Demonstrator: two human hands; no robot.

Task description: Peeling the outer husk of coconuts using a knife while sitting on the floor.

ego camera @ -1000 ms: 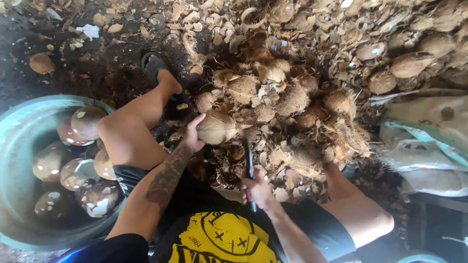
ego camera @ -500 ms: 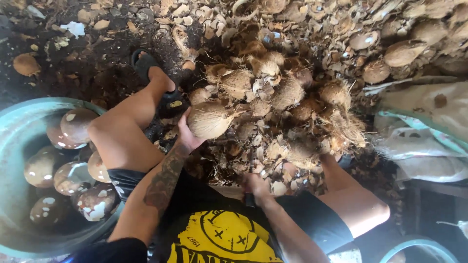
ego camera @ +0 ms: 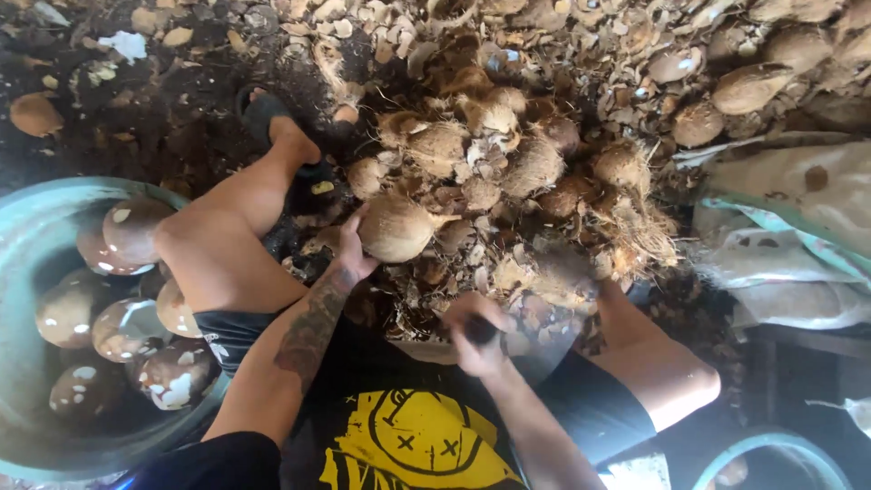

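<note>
Right hand (ego camera: 476, 334) and its blurred knife (ego camera: 531, 349) now swung rightward, away from held coconut (ego camera: 396, 227).

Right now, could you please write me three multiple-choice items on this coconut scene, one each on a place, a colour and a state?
1. Where is the tub of peeled coconuts?
A. On the person's left
B. On the person's right
C. On top of the husk pile

2. What colour is the print on the person's black shirt?
A. Red
B. Yellow
C. White

3. What is the left hand doing?
A. Resting empty on the knee
B. Reaching into the tub
C. Holding a husked coconut

Answers: 1 A, it sits beside the left leg. 2 B, the design is yellow. 3 C, the fingers cup the coconut, while the right hand grips a dark handle.
</note>
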